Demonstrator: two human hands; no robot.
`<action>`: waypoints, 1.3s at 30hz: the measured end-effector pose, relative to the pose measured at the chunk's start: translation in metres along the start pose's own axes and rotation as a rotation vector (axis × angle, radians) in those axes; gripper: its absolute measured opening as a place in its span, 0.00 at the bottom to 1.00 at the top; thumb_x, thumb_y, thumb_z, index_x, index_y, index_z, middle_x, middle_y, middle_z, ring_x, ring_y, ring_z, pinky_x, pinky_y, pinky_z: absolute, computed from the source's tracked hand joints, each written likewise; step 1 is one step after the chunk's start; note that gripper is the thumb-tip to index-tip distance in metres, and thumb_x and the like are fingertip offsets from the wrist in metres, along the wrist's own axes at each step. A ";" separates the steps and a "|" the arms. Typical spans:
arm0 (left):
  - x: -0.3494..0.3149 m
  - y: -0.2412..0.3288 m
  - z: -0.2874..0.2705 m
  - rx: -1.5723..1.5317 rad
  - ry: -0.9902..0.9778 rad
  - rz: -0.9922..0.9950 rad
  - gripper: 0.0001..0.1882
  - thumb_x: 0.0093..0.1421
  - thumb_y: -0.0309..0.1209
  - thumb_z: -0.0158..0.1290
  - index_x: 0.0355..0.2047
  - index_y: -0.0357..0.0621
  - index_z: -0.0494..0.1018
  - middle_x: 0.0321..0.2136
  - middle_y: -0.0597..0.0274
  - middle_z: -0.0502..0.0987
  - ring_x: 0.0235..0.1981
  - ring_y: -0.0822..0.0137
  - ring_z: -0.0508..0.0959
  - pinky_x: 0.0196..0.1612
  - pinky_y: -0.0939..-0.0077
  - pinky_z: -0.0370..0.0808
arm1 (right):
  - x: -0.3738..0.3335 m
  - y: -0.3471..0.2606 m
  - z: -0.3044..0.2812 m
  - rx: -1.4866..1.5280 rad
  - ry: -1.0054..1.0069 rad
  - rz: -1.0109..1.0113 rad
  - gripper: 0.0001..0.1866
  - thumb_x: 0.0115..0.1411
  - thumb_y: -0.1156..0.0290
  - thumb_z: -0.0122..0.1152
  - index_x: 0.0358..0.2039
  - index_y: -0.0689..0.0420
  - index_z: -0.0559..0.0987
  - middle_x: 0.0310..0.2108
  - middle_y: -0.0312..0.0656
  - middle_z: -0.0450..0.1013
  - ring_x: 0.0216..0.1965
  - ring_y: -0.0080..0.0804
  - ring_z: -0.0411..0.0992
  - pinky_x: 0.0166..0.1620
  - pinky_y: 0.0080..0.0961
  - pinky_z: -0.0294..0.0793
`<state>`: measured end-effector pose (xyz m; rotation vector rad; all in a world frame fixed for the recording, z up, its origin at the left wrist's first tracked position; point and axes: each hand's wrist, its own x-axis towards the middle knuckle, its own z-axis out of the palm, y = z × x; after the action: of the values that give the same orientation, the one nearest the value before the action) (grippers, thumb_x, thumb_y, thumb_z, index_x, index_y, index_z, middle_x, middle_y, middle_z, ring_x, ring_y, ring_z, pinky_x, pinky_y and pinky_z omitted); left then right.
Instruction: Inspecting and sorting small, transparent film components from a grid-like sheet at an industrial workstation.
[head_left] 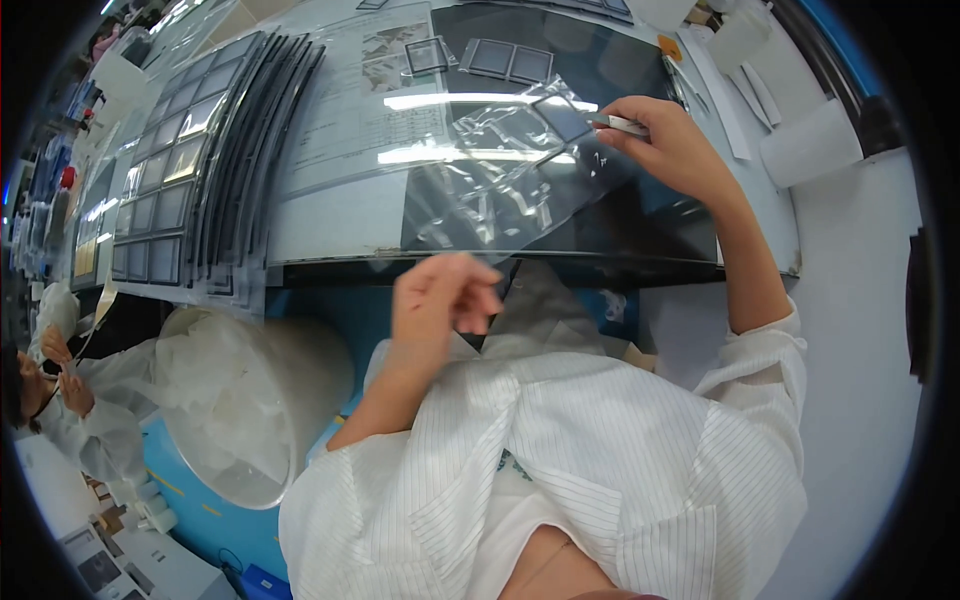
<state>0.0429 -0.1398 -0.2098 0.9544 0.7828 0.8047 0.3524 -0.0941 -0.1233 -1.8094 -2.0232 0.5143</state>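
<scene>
My right hand [655, 140] is closed on a slim tool with a pale handle [626, 125]; its exact kind is hard to make out. The tool's tip is at the edge of a small dark-framed panel [563, 117], which lies on or in a wrinkled clear plastic sheet [480, 205]. This sheet is spread over the dark mat [650, 215]. In front of the table edge, my left hand [440, 300] hangs with its fingers curled in and nothing visible in them; it is slightly blurred. Beyond the sheet lie a joined pair of framed panels [507, 61] and a single frame [428, 57].
At left, a stack of large framed panel sheets [165, 190] leans over the table edge. Below it stands a white bin [310, 400] filled with clear plastic. A printed sheet [350, 140] lies mid-table; a translucent tub [810, 145] is at right. Another person [85, 400] sits at far left.
</scene>
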 end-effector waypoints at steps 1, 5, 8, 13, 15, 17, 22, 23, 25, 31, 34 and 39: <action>-0.001 -0.001 -0.015 -0.061 0.011 0.076 0.18 0.68 0.36 0.45 0.28 0.36 0.76 0.17 0.60 0.76 0.14 0.77 0.72 0.16 0.88 0.63 | -0.004 0.001 -0.003 0.002 0.001 0.011 0.11 0.59 0.69 0.62 0.37 0.64 0.78 0.30 0.43 0.75 0.32 0.31 0.71 0.39 0.25 0.70; -0.012 -0.008 -0.037 -0.309 0.206 0.333 0.21 0.69 0.40 0.40 0.34 0.36 0.75 0.20 0.59 0.76 0.16 0.78 0.72 0.18 0.89 0.64 | -0.014 0.005 0.003 0.015 -0.005 -0.080 0.11 0.59 0.70 0.61 0.39 0.63 0.78 0.31 0.41 0.74 0.32 0.29 0.70 0.37 0.24 0.70; -0.012 -0.008 -0.010 0.121 0.090 0.061 0.22 0.70 0.42 0.39 0.39 0.34 0.75 0.22 0.59 0.77 0.17 0.78 0.71 0.20 0.89 0.64 | -0.015 0.005 0.021 0.057 0.046 -0.192 0.11 0.59 0.70 0.61 0.40 0.62 0.78 0.32 0.41 0.73 0.31 0.29 0.70 0.36 0.24 0.69; 0.008 -0.014 0.024 -0.006 -0.009 -0.057 0.27 0.71 0.45 0.36 0.37 0.33 0.75 0.23 0.58 0.78 0.17 0.77 0.71 0.21 0.85 0.65 | -0.015 -0.019 0.031 0.038 0.040 -0.327 0.10 0.59 0.71 0.62 0.40 0.61 0.78 0.32 0.41 0.73 0.31 0.32 0.71 0.34 0.24 0.69; 0.000 -0.016 0.014 0.011 0.036 -0.026 0.25 0.70 0.43 0.37 0.33 0.34 0.76 0.23 0.57 0.78 0.17 0.74 0.72 0.21 0.85 0.65 | -0.022 -0.020 0.029 0.027 -0.007 -0.298 0.09 0.59 0.71 0.62 0.39 0.61 0.78 0.31 0.41 0.73 0.30 0.32 0.70 0.34 0.23 0.69; -0.011 -0.021 -0.005 -0.053 0.007 0.204 0.19 0.68 0.36 0.40 0.34 0.34 0.77 0.24 0.57 0.79 0.20 0.74 0.75 0.23 0.86 0.67 | -0.033 -0.019 0.023 0.048 -0.028 -0.242 0.10 0.59 0.70 0.62 0.38 0.61 0.77 0.30 0.41 0.72 0.29 0.32 0.69 0.33 0.23 0.68; -0.009 -0.015 0.008 0.070 0.067 -0.045 0.17 0.68 0.36 0.45 0.36 0.36 0.77 0.26 0.56 0.80 0.21 0.75 0.76 0.27 0.85 0.70 | -0.046 -0.028 0.031 0.162 -0.059 -0.115 0.12 0.61 0.69 0.61 0.39 0.64 0.76 0.29 0.40 0.68 0.28 0.30 0.66 0.33 0.23 0.67; -0.006 -0.014 0.013 0.068 0.067 -0.049 0.17 0.68 0.36 0.45 0.36 0.36 0.77 0.26 0.56 0.80 0.21 0.75 0.76 0.27 0.85 0.70 | -0.047 -0.029 0.036 0.181 -0.015 -0.166 0.12 0.62 0.69 0.60 0.40 0.64 0.75 0.29 0.40 0.67 0.28 0.29 0.65 0.34 0.22 0.67; -0.001 -0.014 0.018 -0.015 0.052 -0.046 0.16 0.68 0.37 0.48 0.37 0.36 0.78 0.25 0.56 0.80 0.22 0.75 0.76 0.27 0.85 0.70 | -0.047 -0.030 0.041 0.198 0.027 -0.217 0.12 0.63 0.69 0.58 0.41 0.65 0.75 0.29 0.39 0.67 0.29 0.29 0.65 0.35 0.22 0.66; -0.009 -0.018 0.014 0.022 -0.035 -0.101 0.15 0.67 0.37 0.50 0.37 0.36 0.77 0.26 0.58 0.80 0.24 0.75 0.78 0.26 0.86 0.71 | -0.047 -0.028 0.041 0.125 0.042 -0.289 0.10 0.64 0.74 0.53 0.43 0.63 0.76 0.32 0.40 0.70 0.33 0.30 0.69 0.38 0.21 0.67; -0.009 -0.018 0.016 -0.008 0.000 -0.096 0.14 0.67 0.37 0.50 0.38 0.36 0.77 0.28 0.59 0.79 0.25 0.74 0.79 0.25 0.87 0.70 | -0.049 -0.028 0.041 0.117 0.059 -0.259 0.09 0.64 0.75 0.53 0.44 0.63 0.77 0.33 0.41 0.71 0.34 0.31 0.70 0.38 0.21 0.68; -0.008 -0.019 0.013 0.024 -0.011 -0.056 0.14 0.67 0.37 0.50 0.38 0.37 0.77 0.29 0.60 0.79 0.25 0.74 0.79 0.25 0.88 0.70 | -0.046 -0.022 0.043 0.124 0.103 -0.287 0.09 0.64 0.75 0.54 0.43 0.63 0.77 0.31 0.40 0.71 0.32 0.28 0.70 0.37 0.21 0.68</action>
<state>0.0546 -0.1587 -0.2202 0.9529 0.8080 0.7427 0.3169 -0.1435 -0.1508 -1.4138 -2.0830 0.4402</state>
